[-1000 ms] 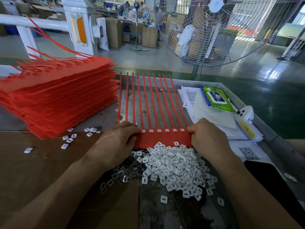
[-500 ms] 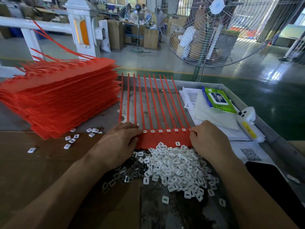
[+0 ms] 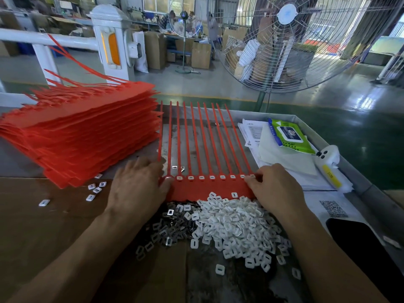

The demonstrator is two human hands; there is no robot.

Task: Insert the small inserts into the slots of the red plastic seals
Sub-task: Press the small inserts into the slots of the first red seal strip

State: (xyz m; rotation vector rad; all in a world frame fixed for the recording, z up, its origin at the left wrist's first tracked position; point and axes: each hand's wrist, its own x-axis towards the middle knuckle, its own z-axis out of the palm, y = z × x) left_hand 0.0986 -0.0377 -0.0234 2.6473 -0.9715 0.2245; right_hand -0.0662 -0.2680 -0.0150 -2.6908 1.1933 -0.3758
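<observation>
A red seal strip (image 3: 209, 189) lies flat in the middle of the table, its several thin tails (image 3: 196, 136) pointing away from me. White inserts sit in its row of slots (image 3: 211, 177). My left hand (image 3: 140, 189) rests over the strip's left end, with the thumb pressing on the leftmost slot and the fingers spread flat. My right hand (image 3: 275, 189) curls its fingers over the strip's right end. In front of the strip is a pile of loose white inserts (image 3: 236, 224). One insert (image 3: 234, 194) lies on the red band.
A tall stack of red seal strips (image 3: 83, 136) fills the left. Dark metal clips (image 3: 166, 230) lie left of the white pile. Papers (image 3: 258, 136), a green wipes pack (image 3: 288, 136) and a white bottle (image 3: 330, 167) sit on the right. A big fan (image 3: 284, 40) stands behind.
My left hand has slid a little to the left, uncovering more of the strip's slots and two loose inserts between the tails. My right hand stays at the right end.
</observation>
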